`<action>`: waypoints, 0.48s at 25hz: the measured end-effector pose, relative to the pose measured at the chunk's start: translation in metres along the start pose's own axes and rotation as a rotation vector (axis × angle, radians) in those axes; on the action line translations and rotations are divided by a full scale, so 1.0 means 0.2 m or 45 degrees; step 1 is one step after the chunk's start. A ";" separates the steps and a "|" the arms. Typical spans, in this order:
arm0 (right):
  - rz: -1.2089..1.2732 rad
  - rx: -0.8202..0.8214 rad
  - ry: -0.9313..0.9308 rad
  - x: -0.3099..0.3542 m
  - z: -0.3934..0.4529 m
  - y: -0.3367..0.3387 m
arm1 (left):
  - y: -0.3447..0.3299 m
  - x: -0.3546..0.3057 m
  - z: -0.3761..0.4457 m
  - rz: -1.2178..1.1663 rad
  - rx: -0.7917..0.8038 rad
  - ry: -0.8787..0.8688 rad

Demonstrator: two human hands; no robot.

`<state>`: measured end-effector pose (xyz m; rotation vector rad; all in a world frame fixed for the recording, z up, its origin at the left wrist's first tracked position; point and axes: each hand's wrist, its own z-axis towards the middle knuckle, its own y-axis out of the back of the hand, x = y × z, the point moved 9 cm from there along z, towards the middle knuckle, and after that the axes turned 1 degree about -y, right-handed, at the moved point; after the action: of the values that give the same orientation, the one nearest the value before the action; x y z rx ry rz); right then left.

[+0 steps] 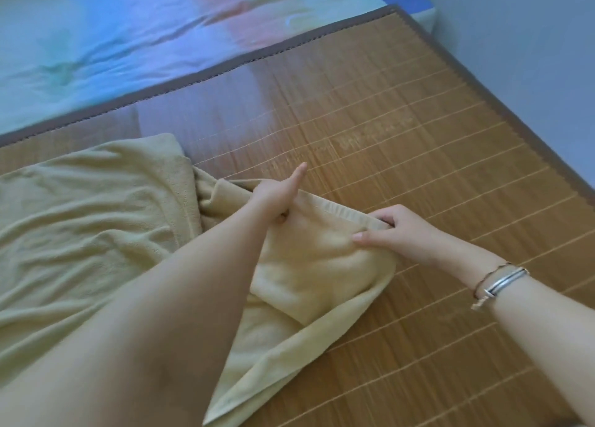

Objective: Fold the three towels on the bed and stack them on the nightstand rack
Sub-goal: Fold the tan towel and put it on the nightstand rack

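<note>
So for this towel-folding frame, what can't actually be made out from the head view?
- Nightstand rack: nowhere in the head view.
- Towel count: the yellow towel runs off the left edge, and the left forearm hides where the cloth meets, so one towel or several is unclear.
- Left hand: its curled fingers are hidden behind the hem it grips.
- Right hand: pinches the hem; fingertips partly tucked under cloth.

Towel (pixel 96 220) pale yellow, plain; mat (pixel 402 143) golden-brown bamboo slats crossed by pale stitch lines, edged in grey-brown tape; sheet (pixel 128 40) washed-out turquoise with pink streaks; bracelet (pixel 502 280) silver; wall (pixel 531 56) pale grey-blue.
</note>
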<state>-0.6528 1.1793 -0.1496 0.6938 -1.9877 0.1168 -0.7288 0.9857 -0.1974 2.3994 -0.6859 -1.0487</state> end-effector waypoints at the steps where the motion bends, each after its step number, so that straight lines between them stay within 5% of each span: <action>1: 0.017 0.021 0.003 -0.03 -0.03 0.06 | -0.07 -0.05 0.02 -0.009 0.003 0.015; 7: 0.116 -0.091 -0.048 -0.30 -0.26 0.45 | -0.28 -0.66 -0.13 -0.153 -0.309 -0.416; 12: -0.105 -0.391 -0.174 -0.62 -0.48 0.84 | -0.72 -1.10 -0.18 -0.093 -0.028 -0.659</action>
<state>-0.6211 1.4056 -0.1699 0.5944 -2.0442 -0.2871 -0.7935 1.2359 -0.1357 2.1544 -0.7469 -1.7249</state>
